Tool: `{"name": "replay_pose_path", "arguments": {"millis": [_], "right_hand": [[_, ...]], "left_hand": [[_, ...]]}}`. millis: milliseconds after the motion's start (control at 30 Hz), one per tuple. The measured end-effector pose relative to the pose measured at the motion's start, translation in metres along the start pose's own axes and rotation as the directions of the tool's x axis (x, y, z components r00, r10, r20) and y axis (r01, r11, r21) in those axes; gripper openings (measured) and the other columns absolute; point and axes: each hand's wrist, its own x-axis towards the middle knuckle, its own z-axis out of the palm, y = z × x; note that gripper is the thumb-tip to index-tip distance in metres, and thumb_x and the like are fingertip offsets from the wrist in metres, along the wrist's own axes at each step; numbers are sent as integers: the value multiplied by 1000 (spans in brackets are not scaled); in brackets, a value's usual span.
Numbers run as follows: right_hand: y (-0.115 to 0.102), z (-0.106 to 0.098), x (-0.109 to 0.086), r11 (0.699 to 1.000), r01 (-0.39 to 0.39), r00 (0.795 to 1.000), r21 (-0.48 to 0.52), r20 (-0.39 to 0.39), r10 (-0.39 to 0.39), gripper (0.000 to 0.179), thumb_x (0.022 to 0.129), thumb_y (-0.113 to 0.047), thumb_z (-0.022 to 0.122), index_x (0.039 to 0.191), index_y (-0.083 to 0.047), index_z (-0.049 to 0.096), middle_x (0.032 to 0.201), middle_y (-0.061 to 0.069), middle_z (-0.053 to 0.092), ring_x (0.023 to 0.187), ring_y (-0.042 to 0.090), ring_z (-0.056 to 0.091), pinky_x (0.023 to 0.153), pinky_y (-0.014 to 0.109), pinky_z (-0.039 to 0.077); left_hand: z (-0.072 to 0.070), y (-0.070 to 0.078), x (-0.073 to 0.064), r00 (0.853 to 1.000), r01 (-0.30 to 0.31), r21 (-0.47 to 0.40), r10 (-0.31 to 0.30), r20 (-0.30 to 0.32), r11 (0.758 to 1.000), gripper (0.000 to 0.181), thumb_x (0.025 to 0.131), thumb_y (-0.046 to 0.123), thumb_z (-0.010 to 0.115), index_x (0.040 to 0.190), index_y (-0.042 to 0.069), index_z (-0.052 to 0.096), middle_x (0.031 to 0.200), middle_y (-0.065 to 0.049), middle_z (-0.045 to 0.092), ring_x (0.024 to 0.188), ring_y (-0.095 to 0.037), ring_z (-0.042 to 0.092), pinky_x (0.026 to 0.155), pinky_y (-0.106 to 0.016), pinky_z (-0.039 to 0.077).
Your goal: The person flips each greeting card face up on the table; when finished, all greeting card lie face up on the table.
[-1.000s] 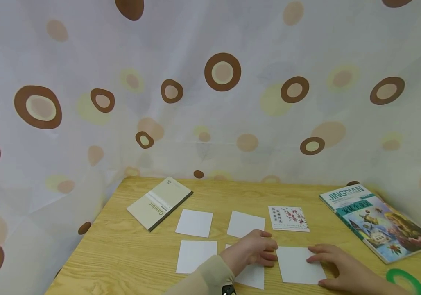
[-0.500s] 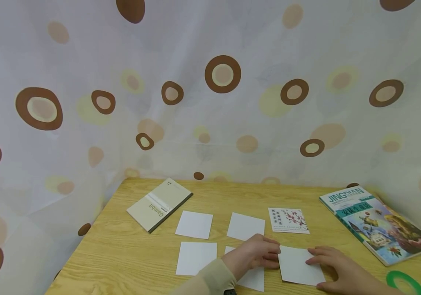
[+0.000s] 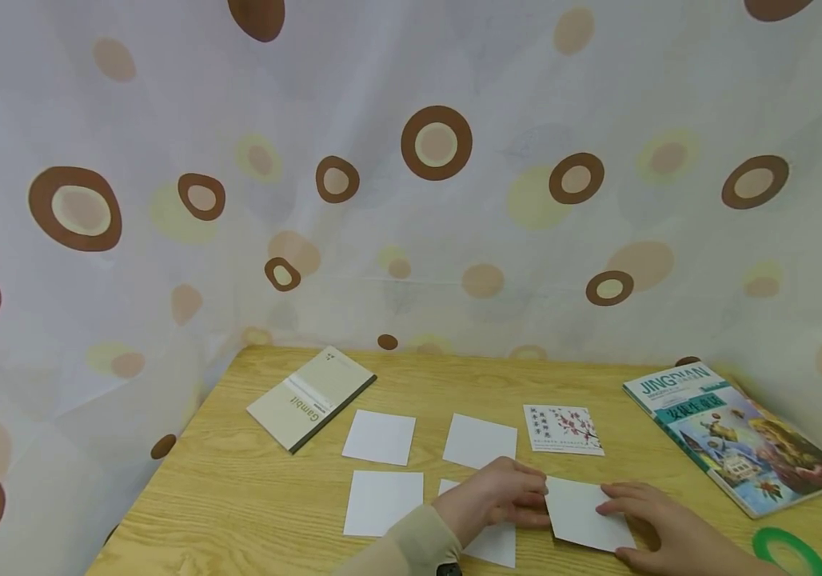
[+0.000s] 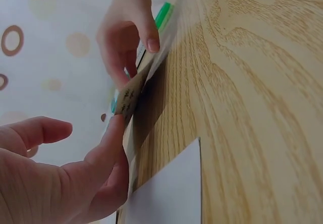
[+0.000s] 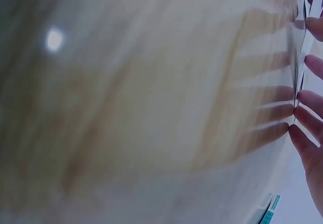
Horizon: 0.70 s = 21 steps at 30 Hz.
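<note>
Between both hands is a square white card [image 3: 589, 516], tilted with its left edge off the table. Dark characters show on its underside in the left wrist view, where the card [image 4: 132, 94] casts a shadow. My left hand [image 3: 492, 498] pinches the left edge, the tip of a digit [image 4: 115, 128] right on it. From the other side my right hand [image 3: 659, 524] holds the card's right part, fingers on top and thumb at the near corner. Right fingertips [image 5: 309, 103] sit at the frame's edge in the right wrist view. Another white card [image 3: 493, 544] lies partly beneath the left forearm.
White cards [image 3: 379, 438] lie in rows on the wooden table [image 3: 238, 496]. Behind the held card is a card with plum blossom print [image 3: 564, 429]. A Gambit notebook [image 3: 312, 398] is at back left, a magazine [image 3: 738, 436] at right, a green ring [image 3: 788, 548] at front right.
The held card's left edge has come up from the table and the card has tilted. The left hand has shifted slightly right; the right hand has barely moved.
</note>
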Motion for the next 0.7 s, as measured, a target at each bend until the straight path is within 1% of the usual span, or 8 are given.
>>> {"name": "replay_pose_path", "arguments": {"millis": [100, 200, 333, 467, 533, 700], "right_hand": [[0, -1, 0, 1000, 15, 1000, 10, -10, -15, 40, 87, -52, 70, 124, -38, 63, 134, 7, 62, 121, 3, 54, 88, 19, 51], [0, -3, -1, 1000, 20, 1000, 9, -15, -20, 39, 88, -50, 70, 124, -38, 63, 133, 7, 63, 120, 3, 55, 88, 19, 52], [0, -6, -1, 1000, 10, 1000, 18, -1, -10, 36, 90, -47, 69, 124, -37, 63, 132, 9, 63, 119, 5, 56, 87, 20, 52], [0, -7, -1, 999, -18, 1000, 45, 26, 17, 34, 92, -44, 67, 126, -37, 62, 133, 8, 62, 120, 4, 55, 87, 20, 51], [2, -7, -1, 999, -5, 1000, 50, 10, 5, 33, 93, -41, 66, 126, -36, 61, 132, 6, 62, 119, 2, 54, 86, 20, 51], [5, -8, 0, 994, 74, 995, 85, -70, -68, 30, 95, -28, 66, 126, -31, 63, 127, 1, 65, 116, -5, 54, 84, 18, 51]], "left_hand": [[-1, 0, 1, 1000, -4, -1, 4, -5, 1000, 34, 83, -13, 56, 117, -8, 62, 90, -13, 57, 87, -20, 59, 93, -47, 56], [-2, -1, 2, 1000, -10, 10, 10, -2, 1000, 36, 84, -16, 54, 119, -9, 62, 87, -14, 58, 85, -20, 61, 93, -46, 56], [-3, -3, 4, 1000, -17, 27, 17, 10, 999, 36, 86, -17, 56, 120, -9, 61, 89, -16, 61, 91, -25, 66, 92, -45, 57], [-4, -3, 4, 1000, -17, 40, 17, 14, 999, 35, 86, -17, 59, 120, -8, 61, 91, -16, 63, 93, -26, 68, 91, -44, 57], [-5, -4, 4, 1000, -19, 51, 19, 17, 999, 36, 86, -17, 60, 121, -8, 61, 93, -17, 65, 94, -29, 69, 91, -43, 58], [-8, -3, 4, 999, -27, 58, 25, 37, 998, 40, 85, -18, 61, 124, -10, 59, 95, -19, 66, 100, -35, 70, 90, -42, 58]]}}
